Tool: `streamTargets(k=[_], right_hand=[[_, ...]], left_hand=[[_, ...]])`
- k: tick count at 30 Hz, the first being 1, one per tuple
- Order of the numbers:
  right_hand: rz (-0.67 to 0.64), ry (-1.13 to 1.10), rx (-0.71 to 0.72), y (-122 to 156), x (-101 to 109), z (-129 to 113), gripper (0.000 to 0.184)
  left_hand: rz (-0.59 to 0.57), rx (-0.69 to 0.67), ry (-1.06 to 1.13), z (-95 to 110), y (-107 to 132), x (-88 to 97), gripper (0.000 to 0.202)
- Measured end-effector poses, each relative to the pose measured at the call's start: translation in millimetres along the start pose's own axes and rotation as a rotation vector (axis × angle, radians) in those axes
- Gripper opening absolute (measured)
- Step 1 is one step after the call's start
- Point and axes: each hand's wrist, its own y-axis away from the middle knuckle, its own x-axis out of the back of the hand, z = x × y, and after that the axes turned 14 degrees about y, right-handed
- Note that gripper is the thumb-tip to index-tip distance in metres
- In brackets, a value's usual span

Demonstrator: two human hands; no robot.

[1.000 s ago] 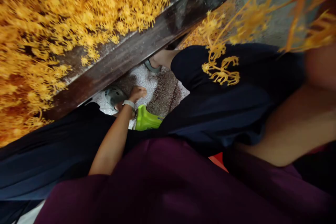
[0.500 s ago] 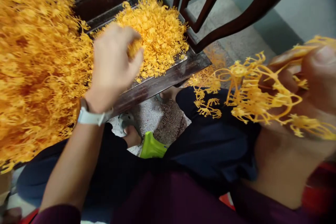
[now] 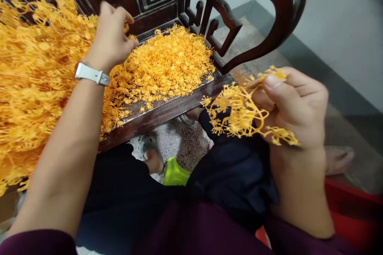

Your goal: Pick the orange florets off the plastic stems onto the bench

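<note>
Nearest, the right hand (image 3: 296,103) pinches a yellow-orange, branching plastic-looking sprig with star-shaped tips (image 3: 239,115) between thumb and fingers, holding it over the right thigh, just off the front right corner of the dark, carved wooden seat (image 3: 167,114). A light pinch on the stem suits it best, as the looped side branches look springy and ready to snag one another; letting them hang free of the seat's front edge should keep them from catching.

The left hand (image 3: 112,36) is curled over the seat, thumb close to the fingers; yellow shows at its tips, but whether it grips a piece I cannot tell. Beside and beneath that arm, toward the seat's left, spreads a tall, tangled yellow-orange mass of sprigs (image 3: 36,103). Drawing single stems out slowly would disturb it least.

Farther off, a low heap of star-tipped pieces (image 3: 173,63) fills the back right corner, below the curved armrest (image 3: 269,32); shallow picks should limit spills over the edge.
</note>
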Motion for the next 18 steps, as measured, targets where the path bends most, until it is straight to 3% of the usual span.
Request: streamTargets(k=[2,6,10,15,18], right_hand=[[-0.028,0.005,0.028,0,-7,-2,0.013],[-0.095,0.023,0.073,1,-26,-11,0.011],[-0.146,0.177,0.12,0,-51,-22,0.018],[-0.368,0.389,0.374,-15,-80,-26,0.02],[-0.535,0.386,0.349,-36,-93,-23,0.024]], left_hand=[[-0.042,0.007,-0.074,-18,3,-4.5,0.051],[-0.14,0.013,-0.129,-44,6,-8.5,0.012],[-0.115,-0.032,-0.019,-53,12,-12.5,0.019],[-0.034,0.046,0.081,-38,23,-11.2,0.054],[-0.042,-0.015,0.308,-2,40,-5.9,0.038]])
